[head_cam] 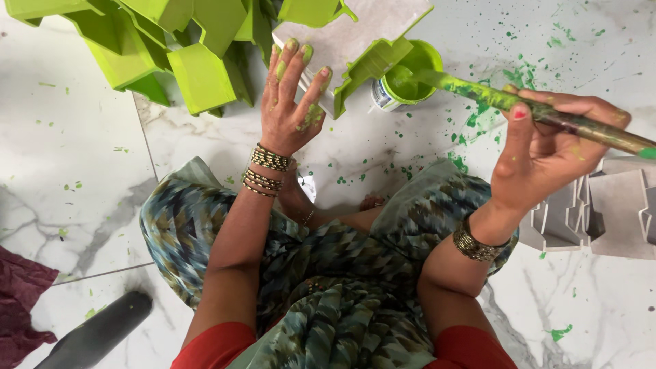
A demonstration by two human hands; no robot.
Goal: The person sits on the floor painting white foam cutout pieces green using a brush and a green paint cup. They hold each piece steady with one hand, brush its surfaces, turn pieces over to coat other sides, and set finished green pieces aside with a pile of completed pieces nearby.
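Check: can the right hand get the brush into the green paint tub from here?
Probably yes. The right hand holds the brush with its tip already at the paint tub; the open top looks unobstructed.

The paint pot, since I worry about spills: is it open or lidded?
Open. The paint pot shows green paint inside with no lid, and the brush in the right hand dips into it.

White marble-patterned floor [68, 157] is showing scattered green paint specks. Finished lime-green painted blocks [157, 48] are lying piled at upper left. Unpainted grey blocks [615, 212] are sitting at right. Crumpled maroon cloth [20, 301] is lying at lower left, near a dark grey cylindrical object [102, 331].
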